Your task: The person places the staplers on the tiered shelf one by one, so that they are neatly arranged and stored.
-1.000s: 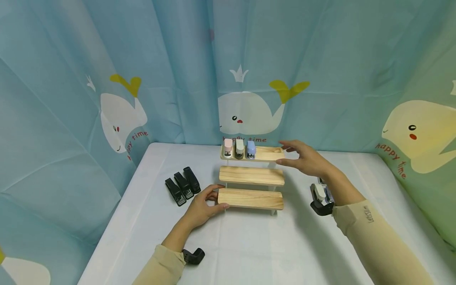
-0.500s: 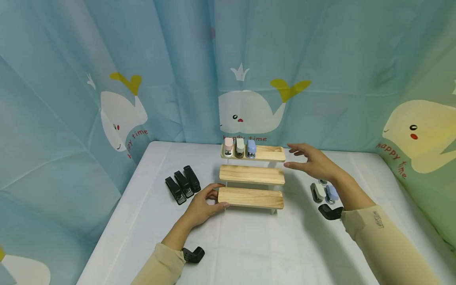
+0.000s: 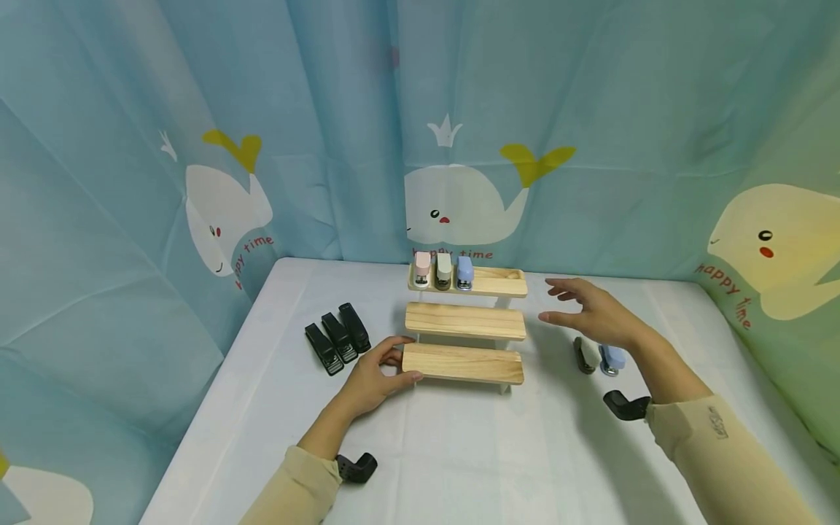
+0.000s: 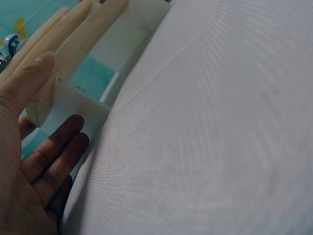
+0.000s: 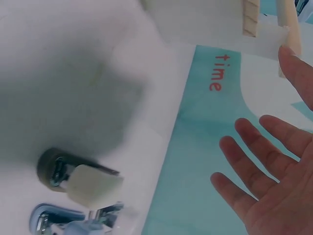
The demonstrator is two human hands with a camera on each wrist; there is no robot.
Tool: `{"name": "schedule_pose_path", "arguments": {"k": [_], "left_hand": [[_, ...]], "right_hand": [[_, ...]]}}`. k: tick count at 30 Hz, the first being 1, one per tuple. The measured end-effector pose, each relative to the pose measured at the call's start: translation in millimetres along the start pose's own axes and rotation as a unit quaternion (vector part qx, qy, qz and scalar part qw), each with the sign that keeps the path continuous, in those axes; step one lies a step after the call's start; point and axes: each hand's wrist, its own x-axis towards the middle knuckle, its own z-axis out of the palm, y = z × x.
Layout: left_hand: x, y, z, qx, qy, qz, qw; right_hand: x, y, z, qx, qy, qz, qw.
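Observation:
My left hand holds the left end of the lowest tier of a three-tier wooden display rack. In the left wrist view the thumb lies against the wood, while other fingers extend by the white support below. A pink stapler, a grey-white stapler and a blue stapler stand side by side on the top tier. Right of the rack, my right hand hovers with nothing in it, its fingers spread apart in the right wrist view.
Three black staplers lie in a slanted row left of the rack. Under the right hand stand another grey-white stapler and blue stapler. A blue curtain with whale prints hangs behind the white table.
My right hand has drawn away from the right end of the top tier, moving right and toward me. The left hand keeps its place on the lowest tier.

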Motion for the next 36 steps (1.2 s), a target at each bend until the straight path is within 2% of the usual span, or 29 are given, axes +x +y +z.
{"name": "schedule_pose_path", "arguments": {"k": [19,36], "left_hand": [[0.2,2.4,0.4,0.005,0.002,0.004,1.0000],[-0.6,3.0,-0.5,0.005,0.004,-0.005,1.0000]], "right_hand": [[-23.5,28.3,1.6,-0.017,-0.001,0.005,0.9998],[-45.6,49.1,1.2,-0.026,-0.009,0.006,0.9996]]}}
